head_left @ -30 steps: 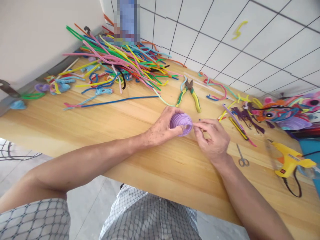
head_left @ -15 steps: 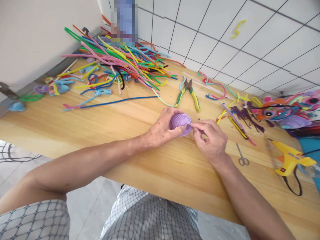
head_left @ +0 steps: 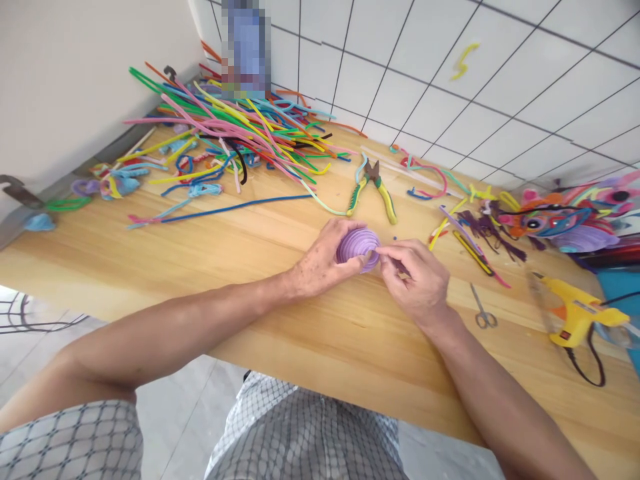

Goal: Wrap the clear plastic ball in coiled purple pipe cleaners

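Observation:
A purple coil of wound pipe cleaner [head_left: 356,245], rounded like a small ribbed dome, is held above the wooden table. My left hand [head_left: 325,259] wraps round its left side, with the thumb pressed along the front. At the coil's right end, my right hand [head_left: 414,275] is closed in a pinch, thumb and index fingertips meeting at its edge. The exact bit between those fingertips is too small to make out. Beyond the coil lie pliers [head_left: 373,190] with green and yellow handles, their jaws pointing away from me.
A heap of colourful pipe cleaners [head_left: 240,127] fills the back left. To the right lie a yellow utility knife [head_left: 473,253], small scissors [head_left: 483,310] and a yellow glue gun [head_left: 575,310] with its cord. A colourful pipe cleaner figure [head_left: 560,223] sits by the tiled wall [head_left: 390,53].
Both hands keep their grip at the coil with hardly any movement. The whole view has shifted slightly.

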### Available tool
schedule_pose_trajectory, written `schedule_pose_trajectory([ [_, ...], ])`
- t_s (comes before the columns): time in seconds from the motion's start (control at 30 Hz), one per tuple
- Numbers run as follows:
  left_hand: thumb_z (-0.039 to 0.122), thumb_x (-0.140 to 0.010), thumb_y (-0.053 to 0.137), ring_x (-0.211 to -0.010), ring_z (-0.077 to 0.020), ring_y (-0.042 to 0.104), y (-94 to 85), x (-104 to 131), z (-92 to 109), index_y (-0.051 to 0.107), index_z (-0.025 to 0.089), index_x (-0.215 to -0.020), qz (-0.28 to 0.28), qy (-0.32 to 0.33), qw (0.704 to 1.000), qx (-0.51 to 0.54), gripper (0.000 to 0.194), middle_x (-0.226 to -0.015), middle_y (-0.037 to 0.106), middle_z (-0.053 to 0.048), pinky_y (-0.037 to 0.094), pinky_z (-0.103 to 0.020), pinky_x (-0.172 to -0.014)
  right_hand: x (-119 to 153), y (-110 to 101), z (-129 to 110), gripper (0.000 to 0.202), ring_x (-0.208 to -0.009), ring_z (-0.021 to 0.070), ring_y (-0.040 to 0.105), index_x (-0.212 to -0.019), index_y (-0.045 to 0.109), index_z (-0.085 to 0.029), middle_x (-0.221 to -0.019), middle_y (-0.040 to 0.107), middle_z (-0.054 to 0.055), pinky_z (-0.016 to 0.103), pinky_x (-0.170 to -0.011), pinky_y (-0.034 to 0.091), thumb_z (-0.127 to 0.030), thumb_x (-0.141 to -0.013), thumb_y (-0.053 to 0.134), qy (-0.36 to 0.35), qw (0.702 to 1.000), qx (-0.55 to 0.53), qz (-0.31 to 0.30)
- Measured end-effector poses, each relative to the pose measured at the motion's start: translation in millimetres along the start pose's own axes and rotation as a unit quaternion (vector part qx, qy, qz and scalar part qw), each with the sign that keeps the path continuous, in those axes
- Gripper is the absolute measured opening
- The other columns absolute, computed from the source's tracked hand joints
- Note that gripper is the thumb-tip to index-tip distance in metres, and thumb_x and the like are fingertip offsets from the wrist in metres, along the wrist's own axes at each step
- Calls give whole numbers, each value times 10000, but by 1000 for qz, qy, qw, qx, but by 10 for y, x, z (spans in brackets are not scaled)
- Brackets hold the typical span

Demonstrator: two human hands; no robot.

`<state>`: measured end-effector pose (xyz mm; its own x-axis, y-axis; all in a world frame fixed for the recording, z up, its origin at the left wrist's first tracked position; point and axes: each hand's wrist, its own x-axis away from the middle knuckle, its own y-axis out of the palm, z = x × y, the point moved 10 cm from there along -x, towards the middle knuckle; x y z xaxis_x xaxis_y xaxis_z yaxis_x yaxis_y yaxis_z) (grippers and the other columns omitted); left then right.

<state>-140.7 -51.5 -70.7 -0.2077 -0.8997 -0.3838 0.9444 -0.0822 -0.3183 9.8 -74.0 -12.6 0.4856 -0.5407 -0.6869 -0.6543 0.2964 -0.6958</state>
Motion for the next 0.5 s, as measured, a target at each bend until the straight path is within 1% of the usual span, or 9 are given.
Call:
schedule_pose_trajectory([
  [0.17, 418, -954, 722, -1347, -299, 595, -15, -3, -5, 575, 236, -1378, 8, 13, 1000, -21, 484, -1372, 662, -124, 494, -508, -1192, -6, 7, -19, 263, -767, 162, 741, -1119, 749, -245, -989, 787, 49, 268, -603, 602, -64, -934, 703, 7, 1000, -23, -3],
  [0.23, 425, -949, 732, -1330, -295, 594, -23, -1, -11, 573, 236, -1371, 14, 14, 1000, -22, 489, -1360, 661, -121, 496, -498, -1178, -9, 10, -26, 277, -781, 168, 748, -1138, 748, -245, -995, 788, 50, 273, -626, 618, -66, -932, 701, 5, 1000, -30, -5],
  [0.33, 462, -944, 746, -1301, -289, 598, -25, 4, -29, 573, 245, -1359, 19, 8, 1000, -22, 499, -1341, 657, -114, 505, -484, -1152, -11, 25, -25, 309, -812, 185, 760, -1174, 747, -255, -1027, 792, 56, 310, -705, 652, -75, -927, 700, 4, 999, -31, -12],
  [0.5, 489, -940, 750, -1276, -286, 599, -40, 16, -42, 565, 239, -1347, 31, -1, 999, -23, 511, -1318, 635, -115, 520, -487, -1128, -14, 32, -41, 294, -836, 187, 757, -1169, 725, -238, -1034, 781, 68, 304, -708, 643, -69, -930, 690, -1, 1000, -23, -14],
])
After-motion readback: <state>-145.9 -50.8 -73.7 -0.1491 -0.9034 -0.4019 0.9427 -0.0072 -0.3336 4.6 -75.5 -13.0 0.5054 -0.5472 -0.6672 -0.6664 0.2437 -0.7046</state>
